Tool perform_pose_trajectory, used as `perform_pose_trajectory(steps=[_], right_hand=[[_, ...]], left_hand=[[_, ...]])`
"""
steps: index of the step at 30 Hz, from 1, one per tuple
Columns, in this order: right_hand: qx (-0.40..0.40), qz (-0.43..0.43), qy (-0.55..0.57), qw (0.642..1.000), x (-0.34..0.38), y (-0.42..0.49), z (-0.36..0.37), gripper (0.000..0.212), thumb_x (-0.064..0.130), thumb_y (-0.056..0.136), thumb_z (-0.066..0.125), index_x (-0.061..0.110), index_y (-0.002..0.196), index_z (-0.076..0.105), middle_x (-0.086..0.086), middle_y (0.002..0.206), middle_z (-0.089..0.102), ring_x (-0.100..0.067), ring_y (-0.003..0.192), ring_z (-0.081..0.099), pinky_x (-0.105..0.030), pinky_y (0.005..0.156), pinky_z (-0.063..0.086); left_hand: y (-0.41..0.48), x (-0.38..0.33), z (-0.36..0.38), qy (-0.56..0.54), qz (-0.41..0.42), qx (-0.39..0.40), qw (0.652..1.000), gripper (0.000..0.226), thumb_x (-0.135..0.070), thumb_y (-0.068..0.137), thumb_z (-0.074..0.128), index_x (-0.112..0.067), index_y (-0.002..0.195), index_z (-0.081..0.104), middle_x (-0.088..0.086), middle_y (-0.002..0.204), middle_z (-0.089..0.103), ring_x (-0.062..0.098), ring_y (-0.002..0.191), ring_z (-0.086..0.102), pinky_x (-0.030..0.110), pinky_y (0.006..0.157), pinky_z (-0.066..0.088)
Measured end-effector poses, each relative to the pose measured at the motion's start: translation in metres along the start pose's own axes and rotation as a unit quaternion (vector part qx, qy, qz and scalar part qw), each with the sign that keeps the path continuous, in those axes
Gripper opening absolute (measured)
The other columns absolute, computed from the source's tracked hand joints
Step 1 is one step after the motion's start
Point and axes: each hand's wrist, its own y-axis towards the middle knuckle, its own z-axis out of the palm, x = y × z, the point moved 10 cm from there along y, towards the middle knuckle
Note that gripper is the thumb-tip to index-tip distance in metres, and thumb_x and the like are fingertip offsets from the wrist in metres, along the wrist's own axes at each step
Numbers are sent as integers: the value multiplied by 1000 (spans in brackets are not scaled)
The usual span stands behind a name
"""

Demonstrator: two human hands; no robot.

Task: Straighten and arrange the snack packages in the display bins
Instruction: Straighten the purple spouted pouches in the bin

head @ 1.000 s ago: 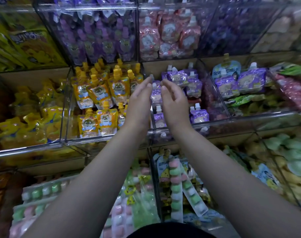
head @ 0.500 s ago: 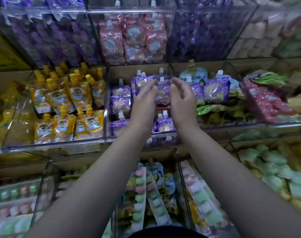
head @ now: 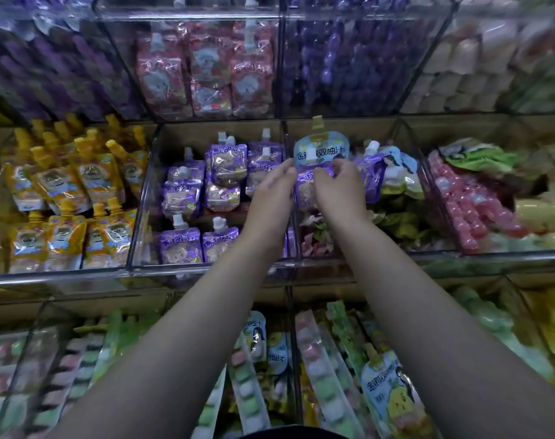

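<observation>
Your hands, empty and spread a moment ago, have moved right onto a purple pouch (head: 305, 190) in the mixed bin (head: 380, 255), just before the light-blue pouch (head: 320, 148). Your right hand (head: 339, 188) curls over its top; your left hand (head: 271, 191) lies nearly straight against its side. It likely belongs in the purple bin (head: 206, 267) alongside.

A tan backing panel (head: 358, 129) runs along the far side of the middle row of display bins (head: 143, 198) and is seen through their clear walls. A matching tan shelf board (head: 111, 301) spans left to right just below that row, above the nearer row. Dark fabric (head: 288, 435) edges the near bottom centre, cut off by the frame.
</observation>
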Motion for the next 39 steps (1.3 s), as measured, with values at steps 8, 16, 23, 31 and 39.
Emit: perform_pose_trajectory(steps=[8,16,23,31,39], right_hand=[[-7,19,-85,996,-14,28,3,36,20,98,53,7,132,54,-11,133,55,-27,121,54,-34,99,45],[-60,-33,-27,997,-4,18,-7,17,18,96,55,29,87,65,-5,111,63,-19,104,59,-40,98,49],[-85,-56,46,994,20,-2,-18,19,17,97,53,27,86,66,1,104,66,-16,99,62,-41,91,54],[-38,-40,92,994,28,-26,25,23,16,97,56,28,80,64,2,81,66,-15,72,61,-36,72,55],[29,-30,60,997,14,-43,83,14,17,98,55,22,93,67,7,64,55,-8,50,44,-22,50,37]], left_hand=[[11,1,8,48,-5,23,999,16,-24,103,46,-30,114,56,-17,110,61,-10,94,59,27,100,42],[11,-3,10,66,6,58,996,23,-17,104,43,-32,101,60,-20,99,63,-13,82,62,18,84,47],[1,-15,1,55,29,62,996,32,-13,102,46,-26,128,60,-8,113,69,-1,95,67,22,86,50],[-6,-30,-52,58,48,6,997,28,-12,98,52,-32,107,69,5,106,69,29,96,63,43,82,54],[-2,-21,-110,114,-2,-41,993,33,-11,96,51,-24,122,65,-1,108,70,10,90,65,25,84,51]])
